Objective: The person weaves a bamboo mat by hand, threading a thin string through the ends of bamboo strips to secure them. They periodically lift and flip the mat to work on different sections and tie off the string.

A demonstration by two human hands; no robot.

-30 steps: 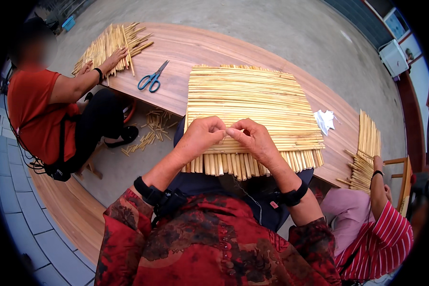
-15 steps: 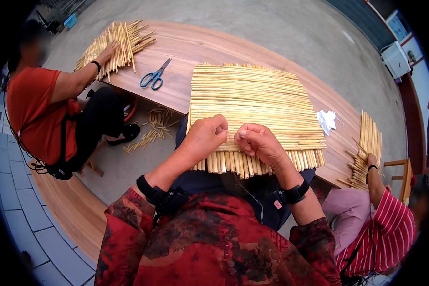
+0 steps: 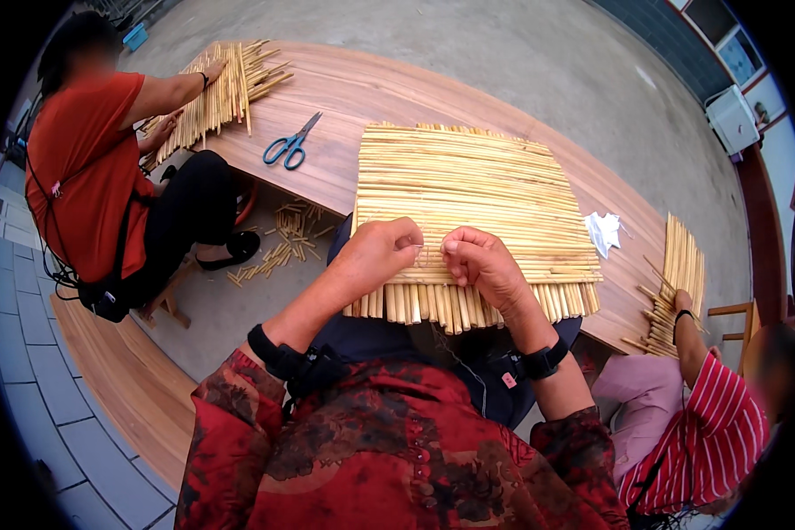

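Left side of my remote feed: a co-worker in an orange-red top sits with both hands on a loose pile of stalks at the far end of the wood-grain table. Next, I log short cut pieces scattered on the floor, and blue-handled scissors lying open on the tabletop. Centre: the mat of straw-coloured stalks lies over the table's near edge and the wearer's lap, its long rows running crosswise, with a fringe of stalk ends pointing toward the body. Above its near part I read the left hand, thumb and forefinger pinched on a fine thread, faint at this resolution; just beside it, the right hand is curled, thumb and forefinger pinching the same thread. Right of the mat I note a crumpled white piece, material unclear, then more stalks under the hand of a co-worker in a striped top
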